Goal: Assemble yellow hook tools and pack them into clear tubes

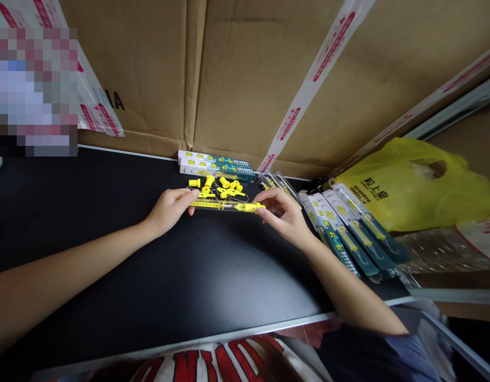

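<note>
A clear tube with a yellow scale inside, a spring scale (229, 206), lies level between my two hands above the black tabletop. My left hand (171, 209) is closed round its left end, thumb on top. At the other end, the fingers of my right hand (282, 212) pinch the yellow cap. Just behind the tube is a small heap of yellow plastic caps (225, 183) with metal hooks and springs, partly hidden by the tube and my left fingers. Several clear tubes (282, 185) lie behind my right hand.
Two boxes (217, 167) printed with Chinese characters lie at the back. More boxed spring scales (348, 228) are lined up at the right, near a yellow plastic bag (420, 180). Large taped cardboard (245, 79) stands behind the black table (213, 276).
</note>
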A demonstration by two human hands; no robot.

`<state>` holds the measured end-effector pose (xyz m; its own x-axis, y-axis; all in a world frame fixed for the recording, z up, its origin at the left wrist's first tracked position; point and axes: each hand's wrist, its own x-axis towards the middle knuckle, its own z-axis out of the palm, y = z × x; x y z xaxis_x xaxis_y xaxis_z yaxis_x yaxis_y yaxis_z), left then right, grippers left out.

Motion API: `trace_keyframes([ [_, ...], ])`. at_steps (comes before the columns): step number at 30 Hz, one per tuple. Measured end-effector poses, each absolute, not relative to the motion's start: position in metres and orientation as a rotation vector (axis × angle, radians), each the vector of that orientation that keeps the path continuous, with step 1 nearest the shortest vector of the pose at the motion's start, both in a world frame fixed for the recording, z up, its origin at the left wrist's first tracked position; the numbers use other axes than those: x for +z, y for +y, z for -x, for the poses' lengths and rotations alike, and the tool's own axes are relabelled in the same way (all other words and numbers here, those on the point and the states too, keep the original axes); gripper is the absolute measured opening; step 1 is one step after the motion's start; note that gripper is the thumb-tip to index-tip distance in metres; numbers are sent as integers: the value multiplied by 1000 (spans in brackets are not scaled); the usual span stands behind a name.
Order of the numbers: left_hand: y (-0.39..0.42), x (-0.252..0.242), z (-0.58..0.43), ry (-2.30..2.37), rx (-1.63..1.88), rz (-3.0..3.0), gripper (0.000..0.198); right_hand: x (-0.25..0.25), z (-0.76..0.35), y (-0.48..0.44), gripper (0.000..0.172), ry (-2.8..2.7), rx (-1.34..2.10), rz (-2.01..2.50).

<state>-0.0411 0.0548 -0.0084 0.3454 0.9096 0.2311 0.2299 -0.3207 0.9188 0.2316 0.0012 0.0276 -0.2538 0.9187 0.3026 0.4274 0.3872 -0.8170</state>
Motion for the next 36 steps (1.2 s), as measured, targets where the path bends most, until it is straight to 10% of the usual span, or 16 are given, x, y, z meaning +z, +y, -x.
trace_keyframes([
  [36, 54, 2, 38, 782, 793, -1717, 21, 34, -234, 8, 34, -1521, 1064, 1119],
])
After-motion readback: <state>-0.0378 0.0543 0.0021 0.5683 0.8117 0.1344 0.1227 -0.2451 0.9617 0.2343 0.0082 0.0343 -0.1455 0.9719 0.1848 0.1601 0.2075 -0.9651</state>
